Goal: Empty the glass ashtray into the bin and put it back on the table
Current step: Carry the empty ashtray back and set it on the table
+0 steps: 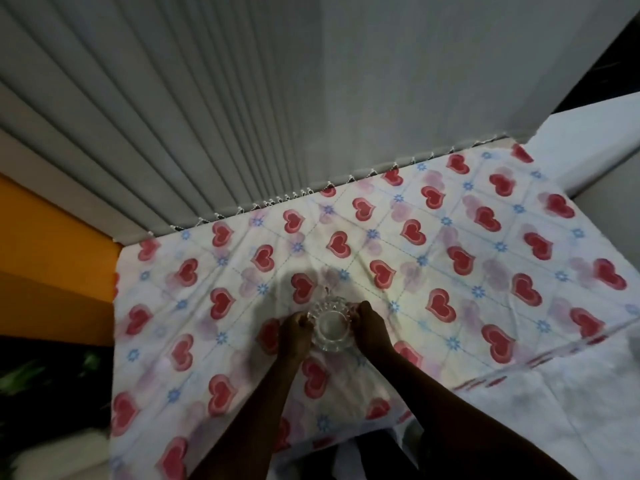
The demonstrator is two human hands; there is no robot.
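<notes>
A clear glass ashtray [330,325] with a ribbed rim sits low over the table [450,258], which is covered by a white cloth printed with red hearts. My left hand [294,332] grips its left side and my right hand [372,327] grips its right side. The bowl of the ashtray looks clear inside. Whether its base touches the cloth I cannot tell. No bin shows in this view.
Grey vertical blinds [242,116] hang right behind the table's far edge. An orange wall or panel [52,254] stands to the left, with dark floor and blurred green shapes [34,375] below it. A white ledge [588,140] sits at the right.
</notes>
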